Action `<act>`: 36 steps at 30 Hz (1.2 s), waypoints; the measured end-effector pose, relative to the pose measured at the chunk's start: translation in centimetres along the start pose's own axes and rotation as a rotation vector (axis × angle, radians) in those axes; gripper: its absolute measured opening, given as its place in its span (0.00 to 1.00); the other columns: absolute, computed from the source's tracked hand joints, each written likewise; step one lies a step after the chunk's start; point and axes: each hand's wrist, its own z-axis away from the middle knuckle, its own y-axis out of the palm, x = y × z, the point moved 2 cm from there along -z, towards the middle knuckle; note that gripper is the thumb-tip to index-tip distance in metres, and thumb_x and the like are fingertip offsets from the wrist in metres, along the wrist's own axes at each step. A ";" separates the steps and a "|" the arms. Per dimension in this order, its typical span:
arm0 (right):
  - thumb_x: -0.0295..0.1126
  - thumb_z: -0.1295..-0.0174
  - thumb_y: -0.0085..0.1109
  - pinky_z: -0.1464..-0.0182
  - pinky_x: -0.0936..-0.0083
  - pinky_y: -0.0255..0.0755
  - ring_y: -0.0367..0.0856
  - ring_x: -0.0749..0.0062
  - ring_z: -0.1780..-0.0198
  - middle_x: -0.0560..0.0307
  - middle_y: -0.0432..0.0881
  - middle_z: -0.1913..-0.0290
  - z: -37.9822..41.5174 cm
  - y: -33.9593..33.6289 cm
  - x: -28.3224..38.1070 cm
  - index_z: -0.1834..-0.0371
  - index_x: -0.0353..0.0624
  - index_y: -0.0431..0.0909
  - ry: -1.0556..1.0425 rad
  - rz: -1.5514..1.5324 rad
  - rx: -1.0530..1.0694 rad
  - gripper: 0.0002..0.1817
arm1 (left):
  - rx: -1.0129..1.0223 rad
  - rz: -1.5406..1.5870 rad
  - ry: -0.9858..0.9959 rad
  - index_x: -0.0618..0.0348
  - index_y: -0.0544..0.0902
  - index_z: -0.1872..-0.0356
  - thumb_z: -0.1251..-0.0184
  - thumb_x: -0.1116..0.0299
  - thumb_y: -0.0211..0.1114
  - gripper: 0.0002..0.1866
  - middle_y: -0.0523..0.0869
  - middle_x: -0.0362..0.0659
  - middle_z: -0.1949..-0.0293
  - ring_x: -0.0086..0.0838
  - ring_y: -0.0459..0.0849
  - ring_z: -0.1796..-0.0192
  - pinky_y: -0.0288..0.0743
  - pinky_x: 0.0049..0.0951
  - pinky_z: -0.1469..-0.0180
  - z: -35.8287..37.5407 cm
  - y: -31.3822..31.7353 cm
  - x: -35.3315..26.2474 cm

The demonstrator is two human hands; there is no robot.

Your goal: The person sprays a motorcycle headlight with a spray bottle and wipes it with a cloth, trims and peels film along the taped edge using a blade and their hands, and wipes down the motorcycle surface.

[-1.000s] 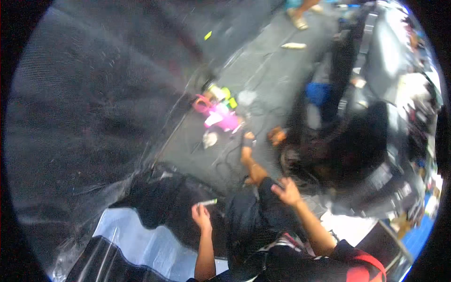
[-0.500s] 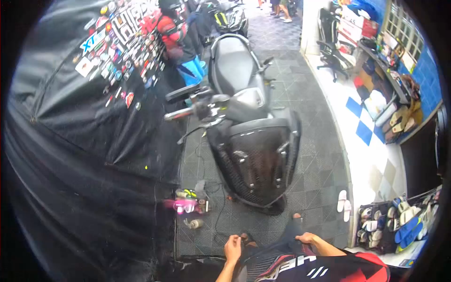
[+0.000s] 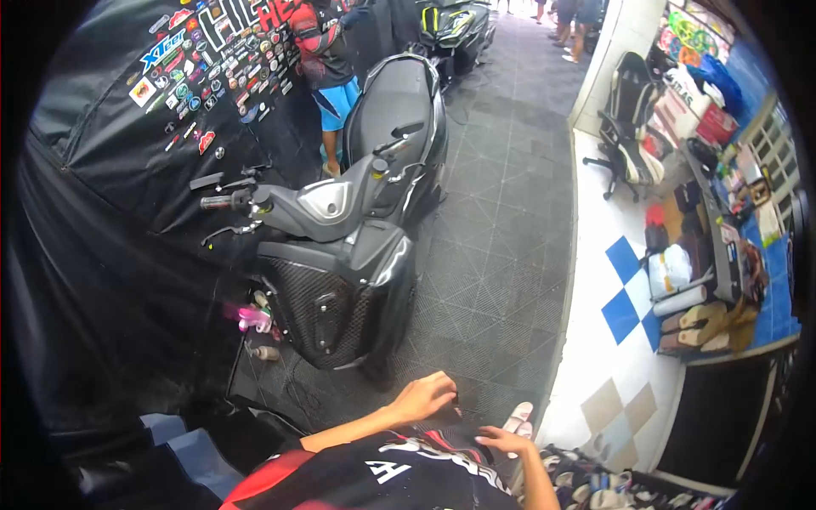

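My left hand (image 3: 423,396) reaches in front of my black, red and white jersey (image 3: 399,467), its fingers curled. Whatever it may hold is too small or hidden to make out. Lower and to the right, my right hand (image 3: 501,440) is beside the jersey's hem with its fingers stretched out and apart. Both hands are away from the dark scooter (image 3: 327,314), which stands ahead with its carbon-patterned front panel facing me. Its handlebar grip (image 3: 223,202) points left.
A person in blue shorts (image 3: 337,104) stands beside the scooter at the sticker-covered black curtain (image 3: 212,85). Another scooter (image 3: 450,30) is behind. Pink-and-white slippers (image 3: 518,418) and a shoe rack (image 3: 595,484) are near my right. An office chair (image 3: 629,127) stands farther back.
My view has turned right, so the scooter appears farther left. Both hands have shifted within view. My right hand's fingers, earlier closed at dark clothing, are now spread.
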 end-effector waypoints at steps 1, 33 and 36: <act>0.47 0.31 0.63 0.48 0.79 0.72 0.77 0.75 0.43 0.55 0.81 0.40 -2.0 -1.1 -0.7 0.35 0.38 0.74 -0.023 0.036 0.050 0.29 | -0.034 0.000 0.018 0.61 0.82 0.56 0.32 0.66 0.67 0.10 0.82 0.45 0.60 0.34 0.85 0.64 0.78 0.35 0.62 -1.6 0.1 -0.6; 0.40 0.37 0.71 0.37 0.59 0.74 0.81 0.55 0.39 0.44 0.81 0.40 -37.7 -90.3 80.2 0.33 0.42 0.69 -0.549 0.250 0.047 0.32 | -0.441 0.543 -0.231 0.63 0.86 0.69 0.39 0.74 0.75 0.06 0.84 0.40 0.56 0.23 0.81 0.55 0.75 0.27 0.53 -100.2 -34.9 12.6; 0.38 0.31 0.63 0.45 0.62 0.77 0.86 0.56 0.48 0.41 0.87 0.51 -45.3 -93.7 90.2 0.34 0.41 0.68 -0.592 0.566 0.159 0.26 | -0.560 0.841 -0.296 0.61 0.87 0.68 0.36 0.72 0.73 0.05 0.84 0.35 0.59 0.18 0.81 0.63 0.71 0.19 0.63 -107.1 -40.3 15.8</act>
